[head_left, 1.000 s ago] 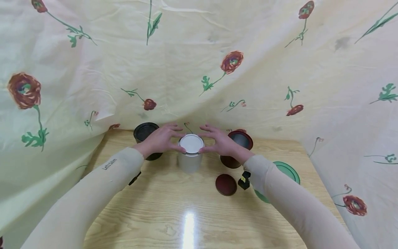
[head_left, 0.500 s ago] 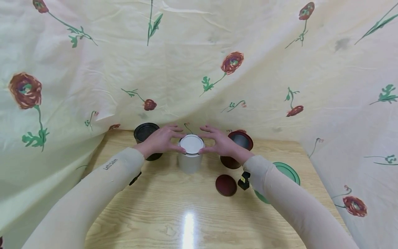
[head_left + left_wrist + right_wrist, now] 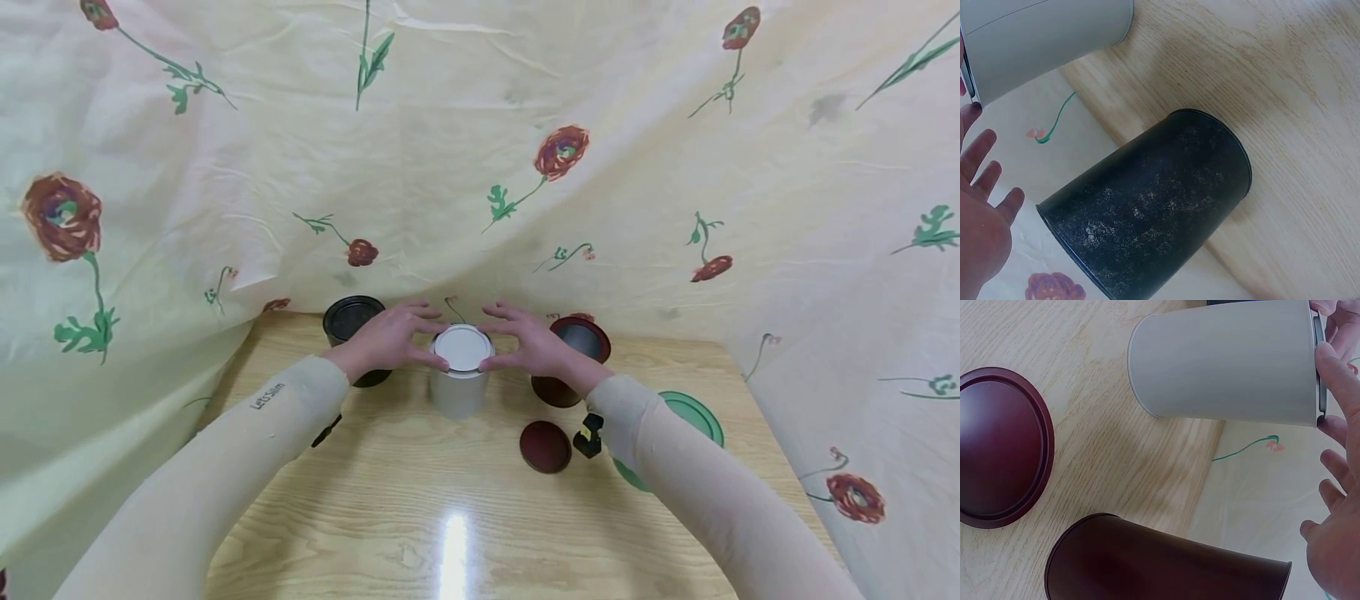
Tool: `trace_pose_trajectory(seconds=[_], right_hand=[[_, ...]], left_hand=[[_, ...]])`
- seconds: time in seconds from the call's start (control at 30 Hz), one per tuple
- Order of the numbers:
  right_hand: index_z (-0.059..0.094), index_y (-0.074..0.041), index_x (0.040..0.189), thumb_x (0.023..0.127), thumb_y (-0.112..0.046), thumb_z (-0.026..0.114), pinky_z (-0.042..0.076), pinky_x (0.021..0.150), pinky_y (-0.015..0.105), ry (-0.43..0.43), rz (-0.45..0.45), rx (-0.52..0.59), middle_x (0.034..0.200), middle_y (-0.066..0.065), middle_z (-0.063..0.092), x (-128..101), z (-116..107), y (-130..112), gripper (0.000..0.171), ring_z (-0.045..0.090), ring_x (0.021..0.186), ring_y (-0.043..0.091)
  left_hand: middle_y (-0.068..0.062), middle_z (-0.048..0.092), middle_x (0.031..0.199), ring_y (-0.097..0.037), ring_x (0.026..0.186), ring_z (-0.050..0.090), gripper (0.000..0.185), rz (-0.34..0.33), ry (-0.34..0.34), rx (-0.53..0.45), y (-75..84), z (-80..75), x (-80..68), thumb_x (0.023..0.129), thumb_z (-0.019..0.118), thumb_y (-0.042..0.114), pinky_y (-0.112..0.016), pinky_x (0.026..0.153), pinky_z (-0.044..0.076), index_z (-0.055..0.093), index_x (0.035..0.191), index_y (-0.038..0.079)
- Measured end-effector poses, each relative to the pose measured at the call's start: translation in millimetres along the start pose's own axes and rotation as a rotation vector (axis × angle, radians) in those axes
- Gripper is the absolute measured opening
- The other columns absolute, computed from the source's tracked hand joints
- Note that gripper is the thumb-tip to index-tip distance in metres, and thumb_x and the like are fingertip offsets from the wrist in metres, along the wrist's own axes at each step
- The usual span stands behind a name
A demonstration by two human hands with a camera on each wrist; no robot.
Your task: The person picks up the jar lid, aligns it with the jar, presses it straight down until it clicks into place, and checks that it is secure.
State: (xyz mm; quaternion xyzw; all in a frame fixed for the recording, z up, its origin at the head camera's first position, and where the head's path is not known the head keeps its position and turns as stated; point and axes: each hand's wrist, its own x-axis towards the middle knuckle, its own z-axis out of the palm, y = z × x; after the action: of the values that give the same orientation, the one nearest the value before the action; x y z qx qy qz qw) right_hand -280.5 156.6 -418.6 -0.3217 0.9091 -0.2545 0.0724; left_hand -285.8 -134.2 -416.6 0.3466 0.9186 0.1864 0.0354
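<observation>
A white canister (image 3: 459,397) stands upright with a white lid (image 3: 462,347) on its top. My left hand (image 3: 386,337) holds the lid's left edge between thumb and forefinger, its other fingers spread. From the other side my right hand (image 3: 534,342) holds the lid's right edge the same way. In the right wrist view, the thumb (image 3: 1330,365) lies along the lid's rim, and a narrow dark gap shows beside it. How firmly the lid sits cannot be told.
A black canister (image 3: 351,321) stands at the left, partly behind my left hand. Right of the white one is an open dark red canister (image 3: 555,390), with a dark red lid (image 3: 545,446) before it. A green round object (image 3: 693,412) is partly hidden by my right sleeve. Floral cloth (image 3: 450,167) hangs behind.
</observation>
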Motion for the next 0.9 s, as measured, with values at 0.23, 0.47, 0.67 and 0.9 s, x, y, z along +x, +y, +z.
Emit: trace_pose_trajectory(seconds=[0.23,0.47,0.67,0.9], right_hand=[[0.066,-0.010,0.148,0.090,-0.034,0.089,0.023,0.127,0.068,-0.005,-0.005,-0.010,0.169,0.019,0.039,0.9,1.0,2.5,0.067,0.019,0.163,0.042],[0.064,-0.010,0.150,0.091,-0.035,0.088,0.023,0.127,0.068,-0.023,0.006,-0.009,0.170,0.019,0.038,0.0,0.8,3.4,0.069,0.018,0.163,0.041],[0.062,-0.011,0.151,0.092,-0.037,0.087,0.022,0.128,0.067,-0.034,0.029,-0.014,0.171,0.017,0.038,-1.0,0.5,1.6,0.069,0.017,0.164,0.040],[0.061,-0.013,0.153,0.093,-0.038,0.085,0.021,0.128,0.067,-0.035,0.030,-0.018,0.172,0.015,0.037,-1.9,1.4,2.5,0.069,0.017,0.164,0.041]], left_hand=[[-0.014,0.054,0.160,-0.041,0.155,0.038,0.076,-0.014,-0.015,0.011,1.0,-0.7,-0.6,0.086,0.085,0.057,-0.059,0.125,0.034,0.067,0.147,0.014],[-0.011,0.053,0.162,-0.039,0.157,0.035,0.077,-0.034,-0.034,0.019,1.3,-1.2,-1.8,0.087,0.083,0.059,-0.060,0.126,0.032,0.066,0.148,0.015],[-0.011,0.052,0.162,-0.039,0.158,0.034,0.077,-0.046,-0.049,0.032,2.2,-1.6,-2.3,0.088,0.082,0.061,-0.059,0.127,0.031,0.065,0.149,0.017],[-0.012,0.053,0.162,-0.039,0.158,0.034,0.078,-0.056,-0.052,0.040,1.3,-0.8,-2.5,0.089,0.080,0.063,-0.059,0.127,0.031,0.063,0.151,0.019]])
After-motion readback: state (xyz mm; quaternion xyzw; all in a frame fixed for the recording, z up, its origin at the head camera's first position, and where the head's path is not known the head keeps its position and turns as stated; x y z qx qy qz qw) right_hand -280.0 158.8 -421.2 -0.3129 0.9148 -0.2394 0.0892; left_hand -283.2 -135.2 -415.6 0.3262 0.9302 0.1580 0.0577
